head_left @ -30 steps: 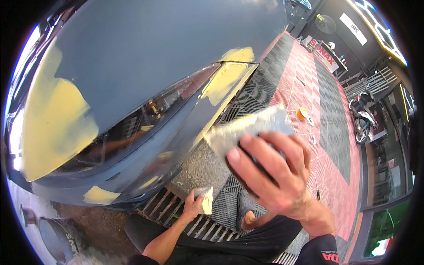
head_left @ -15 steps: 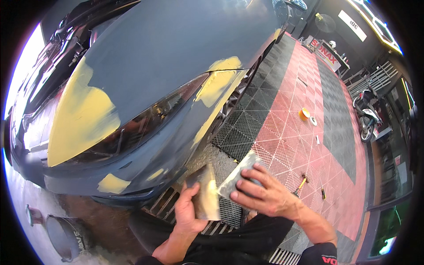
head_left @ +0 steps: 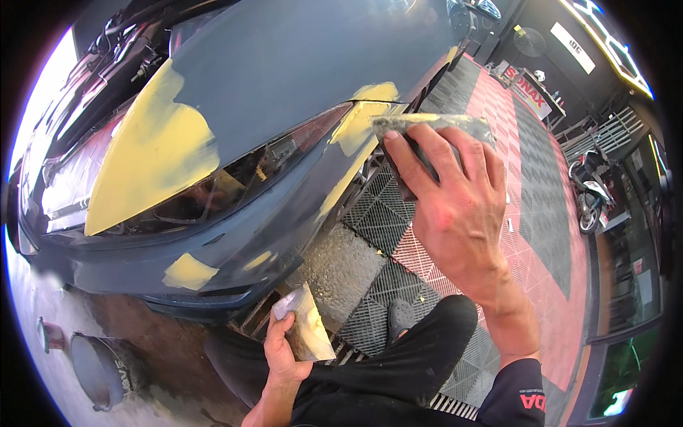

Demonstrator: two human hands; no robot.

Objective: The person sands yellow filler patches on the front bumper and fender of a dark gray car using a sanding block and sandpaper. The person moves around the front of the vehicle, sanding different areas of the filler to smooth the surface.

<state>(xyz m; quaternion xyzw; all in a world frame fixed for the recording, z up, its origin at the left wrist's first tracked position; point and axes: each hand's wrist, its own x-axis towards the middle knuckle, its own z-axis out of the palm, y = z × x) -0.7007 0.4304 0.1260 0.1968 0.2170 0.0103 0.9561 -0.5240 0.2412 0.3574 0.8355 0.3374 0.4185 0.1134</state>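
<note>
Here's your right hand, raised out in front of you, its fingers bent and slightly parted over a wide flat scraper, gripping it; whether that scraper touches the car, you can't tell from here. Its left end overlaps the yellow patch at the far end of the headlight. Down near you and to the left, your left hand is closed on a small plate, thumb pressed on its face, other fingers mostly hidden, and yellow paste is smeared across that plate. Over on the left, a big yellow smear covers the car's front corner. A bucket sits near left, and a motorbike stands far right.
</note>
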